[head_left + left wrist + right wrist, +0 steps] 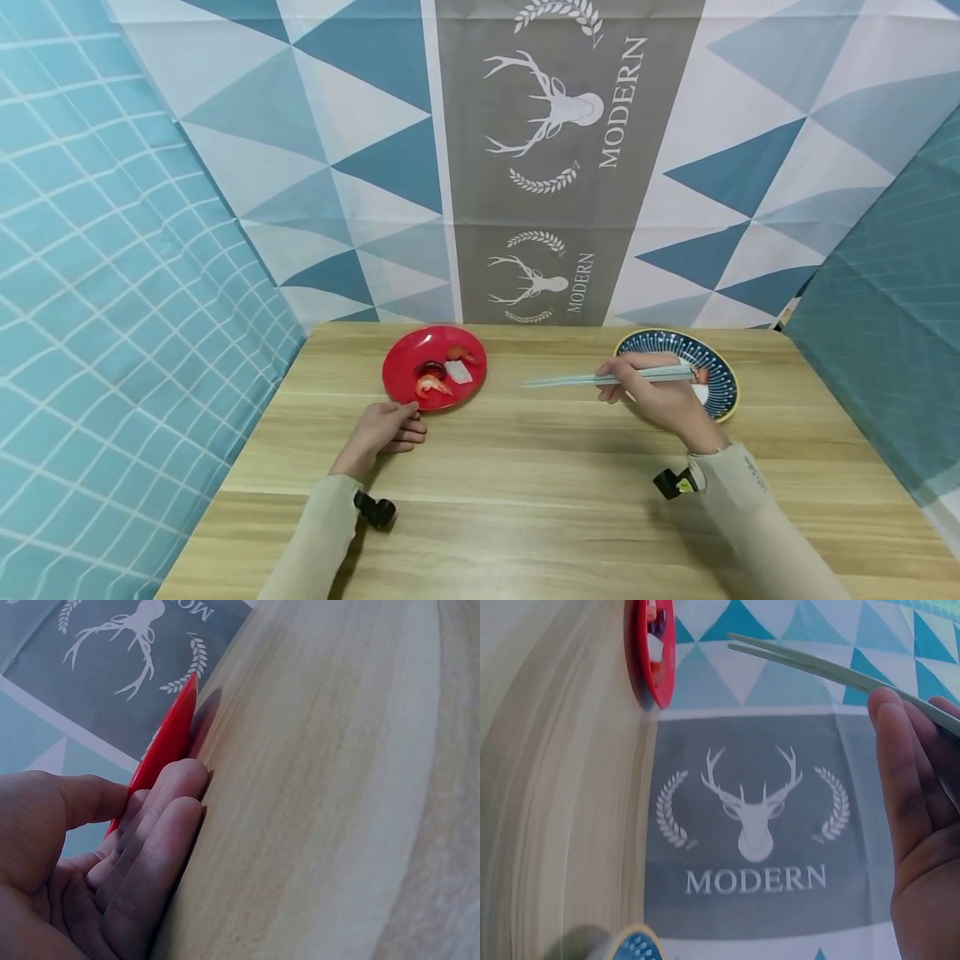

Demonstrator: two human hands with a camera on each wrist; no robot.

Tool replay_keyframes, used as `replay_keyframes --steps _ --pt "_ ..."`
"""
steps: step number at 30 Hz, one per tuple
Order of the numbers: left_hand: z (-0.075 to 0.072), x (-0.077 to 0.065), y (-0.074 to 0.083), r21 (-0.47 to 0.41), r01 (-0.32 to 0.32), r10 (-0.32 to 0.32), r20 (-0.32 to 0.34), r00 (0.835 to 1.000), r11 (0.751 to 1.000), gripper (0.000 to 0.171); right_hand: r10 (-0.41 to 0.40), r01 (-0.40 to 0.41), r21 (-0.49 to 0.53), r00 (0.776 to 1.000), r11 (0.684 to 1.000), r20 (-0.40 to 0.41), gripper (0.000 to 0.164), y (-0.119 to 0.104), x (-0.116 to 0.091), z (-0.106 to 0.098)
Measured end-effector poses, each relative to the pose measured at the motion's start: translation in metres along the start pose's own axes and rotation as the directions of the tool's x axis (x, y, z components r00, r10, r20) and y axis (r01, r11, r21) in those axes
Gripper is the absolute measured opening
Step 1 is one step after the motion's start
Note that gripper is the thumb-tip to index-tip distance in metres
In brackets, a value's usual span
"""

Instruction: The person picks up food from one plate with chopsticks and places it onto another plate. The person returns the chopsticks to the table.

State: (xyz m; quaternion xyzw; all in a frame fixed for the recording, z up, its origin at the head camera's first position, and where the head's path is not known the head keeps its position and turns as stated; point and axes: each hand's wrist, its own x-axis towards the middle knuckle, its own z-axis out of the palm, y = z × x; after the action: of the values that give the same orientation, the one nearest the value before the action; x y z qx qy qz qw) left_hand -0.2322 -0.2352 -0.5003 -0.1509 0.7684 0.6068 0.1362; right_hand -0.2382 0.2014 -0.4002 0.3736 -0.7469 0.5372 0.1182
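Note:
At the near rim of a red plate (431,340), my left hand (381,433) pinches the edge, thumb on top and fingers at its underside. The left wrist view shows the plate's edge (169,735) slightly raised at the thumb. On that plate lie a shrimp (431,386), a white piece (458,372), a dark curved piece (430,367) and an orange-brown piece (462,356). My right hand (660,398) holds a pair of pale green chopsticks (562,381), tips pointing left with nothing between them. It hovers over the near-left part of a blue patterned plate (723,396), partly hiding it.
White and reddish pieces (701,377) on the blue plate are partly covered by the right hand. The wooden table (510,467) meets a patterned cloth backdrop (540,167). Blue checked cloth (135,250) hangs at the left, and darker cloth (892,275) at the right.

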Motion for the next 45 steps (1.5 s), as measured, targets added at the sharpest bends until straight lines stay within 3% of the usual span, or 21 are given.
replay_keyframes --steps 7,16,22,37,45 --pt "0.001 0.001 0.001 0.006 -0.001 0.001 0.002 1.0 1.0 0.037 0.084 -0.087 -0.101 0.996 0.991 -0.037 0.028 -0.006 -0.013 -0.021" --pt "0.001 0.001 0.001 0.018 0.006 -0.006 -0.007 1.0 1.0 0.036 0.156 -0.147 -0.16 0.987 0.976 0.042 0.017 -0.014 -0.026 -0.048" --pt "0.001 0.002 0.001 0.023 0.016 -0.016 -0.01 1.0 1.0 0.036 0.212 -0.203 -0.2 0.977 0.959 0.026 0.017 -0.017 -0.034 -0.061" --pt "0.001 0.0 0.001 0.012 0.008 -0.008 -0.009 1.0 1.0 0.036 0.199 -0.211 -0.226 0.977 0.951 -0.073 0.022 -0.017 -0.058 -0.094" --pt "0.001 0.0 0.0 0.009 -0.002 0.002 0.002 1.0 1.0 0.037 0.325 -0.335 -0.252 0.942 0.908 -0.085 0.021 -0.022 -0.073 -0.117"
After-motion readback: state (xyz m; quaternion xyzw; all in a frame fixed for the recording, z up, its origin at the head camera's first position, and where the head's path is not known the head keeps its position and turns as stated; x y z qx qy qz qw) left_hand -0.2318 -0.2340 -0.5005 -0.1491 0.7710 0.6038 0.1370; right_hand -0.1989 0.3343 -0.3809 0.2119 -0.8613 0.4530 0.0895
